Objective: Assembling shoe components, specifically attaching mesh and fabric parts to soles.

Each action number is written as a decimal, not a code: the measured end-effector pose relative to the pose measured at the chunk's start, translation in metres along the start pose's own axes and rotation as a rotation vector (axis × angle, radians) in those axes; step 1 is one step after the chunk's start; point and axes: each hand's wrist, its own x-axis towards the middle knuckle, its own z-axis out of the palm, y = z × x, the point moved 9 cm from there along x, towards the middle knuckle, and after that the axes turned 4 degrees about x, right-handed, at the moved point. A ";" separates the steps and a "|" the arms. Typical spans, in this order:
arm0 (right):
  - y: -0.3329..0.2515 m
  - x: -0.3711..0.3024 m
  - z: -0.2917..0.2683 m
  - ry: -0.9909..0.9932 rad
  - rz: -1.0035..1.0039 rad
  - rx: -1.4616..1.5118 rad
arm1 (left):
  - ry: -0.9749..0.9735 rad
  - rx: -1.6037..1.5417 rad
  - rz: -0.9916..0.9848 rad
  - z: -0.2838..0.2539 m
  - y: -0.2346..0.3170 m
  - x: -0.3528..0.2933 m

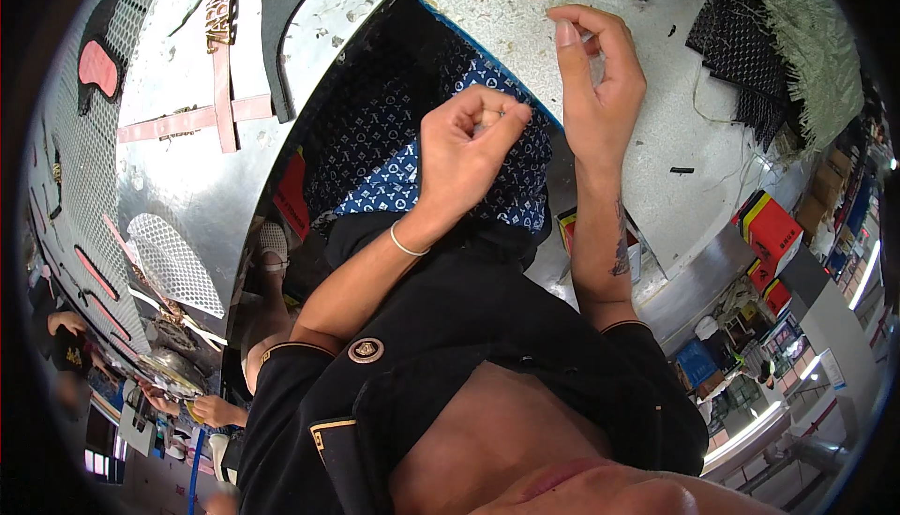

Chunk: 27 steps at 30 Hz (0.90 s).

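Observation:
My left hand (473,145) is above my lap by the blue edge of a worn, pale worktop (656,121). Its fingers are curled in with the thumb pressed against them; whatever they may hold is hidden. A white band circles that wrist. Over the worktop, my right hand (605,89) is raised with its fingers bent and a gap between thumb and fingertips. Nothing shows in that gap. Beneath my left hand lies blue cloth (380,182) with a white pattern. A small black strip (682,170) rests on the worktop to the right of my right hand.
Black mesh pieces (736,56) and frayed pale green fabric (806,56) lie at the far right. On the metal table at left are pink straps (225,74) with metal lettering and white mesh (178,257). Red and yellow boxes (769,234) stand right. Another person's hand (216,410) is at lower left.

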 end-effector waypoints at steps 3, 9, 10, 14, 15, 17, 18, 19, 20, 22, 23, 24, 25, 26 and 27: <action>-0.003 0.001 -0.001 0.000 0.000 0.003 | -0.081 0.140 0.122 0.003 0.016 -0.011; 0.003 -0.001 0.000 0.006 0.013 0.035 | -0.123 0.343 0.136 0.004 0.003 -0.005; 0.002 -0.001 0.000 0.004 0.010 0.035 | -0.121 0.342 0.139 0.003 0.002 -0.001; -0.001 -0.001 0.000 -0.002 -0.005 -0.001 | 0.137 0.272 0.133 -0.032 0.003 0.017; 0.001 -0.001 0.000 0.000 0.013 0.009 | 0.160 0.229 0.063 -0.039 -0.005 0.025; 0.000 -0.001 -0.001 -0.002 0.012 -0.001 | 0.146 0.165 -0.052 -0.045 -0.010 0.038; 0.000 -0.001 -0.001 -0.002 0.014 -0.014 | 0.149 0.164 -0.049 -0.046 -0.006 0.040; -0.001 -0.001 -0.001 -0.003 0.011 -0.013 | 0.097 0.108 -0.069 -0.041 -0.005 0.042; 0.000 -0.001 -0.002 -0.003 0.027 -0.001 | 0.044 0.051 -0.088 -0.036 -0.005 0.043; 0.000 -0.002 0.000 -0.008 0.041 0.013 | 0.065 0.019 -0.081 -0.038 -0.007 0.043; -0.004 -0.002 0.001 -0.012 0.017 0.007 | 0.086 -0.012 -0.077 -0.041 -0.010 0.044; -0.005 -0.003 0.004 -0.017 -0.006 0.001 | 0.109 0.014 -0.116 -0.044 -0.017 0.042; 0.003 -0.002 0.004 -0.017 0.061 0.008 | 0.105 0.016 -0.116 -0.042 -0.013 0.042; 0.000 -0.001 0.000 -0.011 0.038 -0.021 | 0.095 -0.003 -0.111 -0.040 -0.009 0.044; -0.001 0.001 -0.003 -0.006 0.042 -0.024 | 0.086 -0.022 -0.107 -0.038 -0.005 0.045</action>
